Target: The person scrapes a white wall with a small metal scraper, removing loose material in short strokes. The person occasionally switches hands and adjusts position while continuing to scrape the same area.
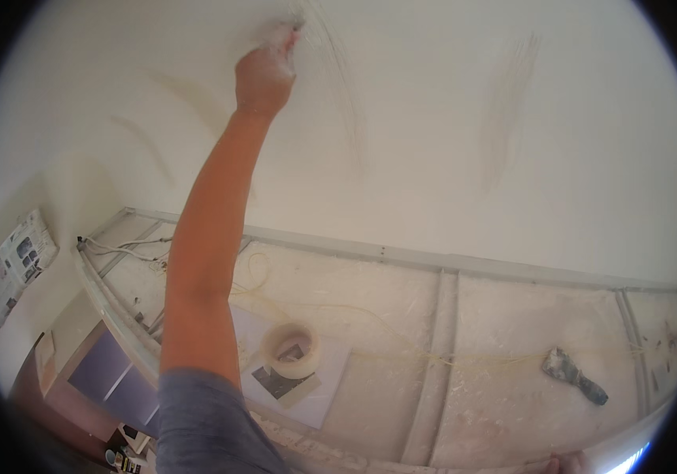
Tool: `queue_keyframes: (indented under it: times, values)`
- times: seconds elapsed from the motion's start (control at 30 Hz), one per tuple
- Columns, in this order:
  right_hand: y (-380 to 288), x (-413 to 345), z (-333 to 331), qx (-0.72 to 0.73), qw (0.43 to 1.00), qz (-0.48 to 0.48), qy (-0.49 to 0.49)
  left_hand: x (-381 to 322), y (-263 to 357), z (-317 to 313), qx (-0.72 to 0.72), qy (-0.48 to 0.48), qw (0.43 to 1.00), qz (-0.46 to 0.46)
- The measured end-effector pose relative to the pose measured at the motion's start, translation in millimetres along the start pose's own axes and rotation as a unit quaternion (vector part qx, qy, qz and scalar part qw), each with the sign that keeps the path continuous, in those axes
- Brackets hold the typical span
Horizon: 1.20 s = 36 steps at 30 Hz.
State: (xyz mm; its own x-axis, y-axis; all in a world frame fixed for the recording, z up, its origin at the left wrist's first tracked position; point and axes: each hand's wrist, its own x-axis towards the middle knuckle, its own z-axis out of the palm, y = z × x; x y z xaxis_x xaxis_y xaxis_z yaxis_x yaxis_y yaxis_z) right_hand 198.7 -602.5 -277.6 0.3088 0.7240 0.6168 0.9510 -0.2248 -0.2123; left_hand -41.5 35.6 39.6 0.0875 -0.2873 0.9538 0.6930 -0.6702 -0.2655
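My left hand, dusted with white powder, is raised against a pale plastered surface. Its fingers are bent around a small dark-edged piece, too blurred to name, pressed on that surface beside a long curved streak. At the bottom right, only some blurred fingers of my right hand show, at the near edge of a dusty metal-framed ledge. A putty-smeared scraper lies on the ledge above those fingers. Near my left elbow a roll of tape rests on dark sheet pieces.
Metal framing bars cross the ledge. Thin yellowish cord trails over it, and white cables emerge at its left corner. Newspaper covers something on the left wall. Below the ledge are furniture panels and small items.
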Motion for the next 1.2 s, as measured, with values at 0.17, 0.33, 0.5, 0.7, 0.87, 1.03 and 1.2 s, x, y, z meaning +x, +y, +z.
queue_keyframes:
  times: [0.17,0.33,0.5,0.7,0.87,1.03,1.2]
  values:
    - [-0.4,1.5,-0.8,-0.045,0.998,-0.029,0.031,-32.9,15.5,-5.7,-0.002,-0.230,0.967,-0.112]
    - [-4.0,4.4,-7.3,0.003,1.000,-0.002,-0.003,29.1,-0.4,-66.1,0.042,-0.099,0.992,-0.064]
    - [-4.9,6.7,-13.6,-0.011,0.999,-0.011,-0.049,70.2,-1.2,-81.7,0.007,-0.032,0.998,0.048]
    - [-2.7,-0.2,-8.3,-0.023,0.999,-0.003,-0.022,43.3,6.4,-26.7,0.013,0.013,0.999,-0.039]
    - [-0.4,-6.8,-5.9,-0.038,0.999,0.002,0.009,-6.9,13.2,4.7,-0.020,-0.006,0.998,-0.060]
    - [2.4,-5.5,-2.9,-0.022,1.000,0.002,0.015,5.4,2.3,-29.2,0.005,-0.107,0.989,-0.103]
    - [0.5,-3.8,-2.6,-0.054,0.998,-0.041,0.016,57.5,-3.0,-66.3,0.043,-0.012,0.999,-0.006]
